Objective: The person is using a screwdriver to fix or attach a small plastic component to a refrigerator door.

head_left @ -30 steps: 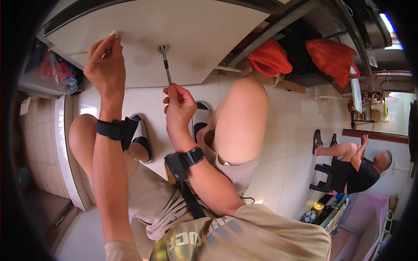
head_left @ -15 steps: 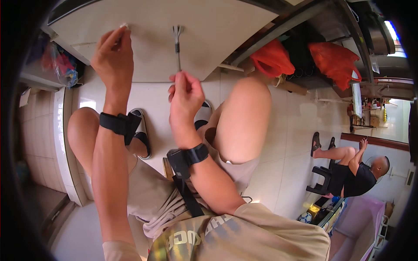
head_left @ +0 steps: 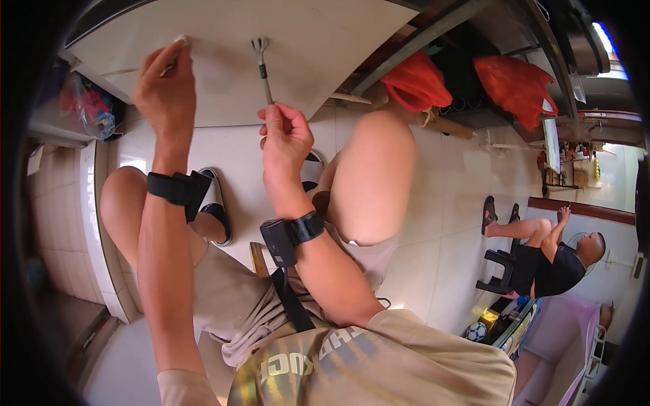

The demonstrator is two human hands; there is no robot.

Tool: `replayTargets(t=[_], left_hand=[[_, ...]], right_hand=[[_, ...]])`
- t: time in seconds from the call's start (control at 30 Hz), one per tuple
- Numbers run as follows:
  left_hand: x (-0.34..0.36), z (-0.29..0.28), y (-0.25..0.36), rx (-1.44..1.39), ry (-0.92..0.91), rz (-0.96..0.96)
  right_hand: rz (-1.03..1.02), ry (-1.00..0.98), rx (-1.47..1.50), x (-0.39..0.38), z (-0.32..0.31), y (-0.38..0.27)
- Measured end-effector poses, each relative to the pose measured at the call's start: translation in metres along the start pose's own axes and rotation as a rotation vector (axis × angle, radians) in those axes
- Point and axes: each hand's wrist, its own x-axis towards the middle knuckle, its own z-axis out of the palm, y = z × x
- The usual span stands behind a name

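Seemingly mid-job, the left hand (head_left: 166, 91) pinched a white scrap (head_left: 182, 39), the right hand (head_left: 286, 141) a metal tool (head_left: 263, 71), neither set down.

The slim silver-grey forked tool (head_left: 263, 68) looks like shiny metal, the flat cream bench (head_left: 227, 88) smooth, the pale floor tiles (head_left: 440, 179) glossy, the crinkled red bag (head_left: 513, 88) at upper right thin plastic.
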Motion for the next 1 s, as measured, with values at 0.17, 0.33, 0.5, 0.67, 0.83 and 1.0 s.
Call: replayTargets(t=[0.17, 0.33, 0.5, 0.67, 0.83, 1.0], left_hand=[[0.016, -0.018, 0.001, 0.03, 0.019, -0.256], [0.005, -0.016, -0.009, 0.026, -0.067, -0.27], [0.007, -0.013, 0.002, 0.044, -0.091, -0.275], [0.013, -0.016, 0.003, 0.049, -0.066, -0.238], [0.002, -0.003, -0.002, 0.035, -0.068, -0.217], [0.002, -0.006, 0.001, 0.046, -0.106, -0.129]], right_hand=[[0.17, 0.038, -0.084, -0.016, -0.001, 0.016], [0.069, -0.083, -0.022, -0.015, 0.015, 0.001], [0.159, -0.02, -0.088, -0.02, 0.007, 0.024], [0.099, -0.151, -0.084, -0.024, 0.029, 0.001], [0.116, 0.071, -0.095, -0.021, -0.002, 0.039], [-0.072, -0.02, -0.015, -0.017, 0.022, 0.006]])
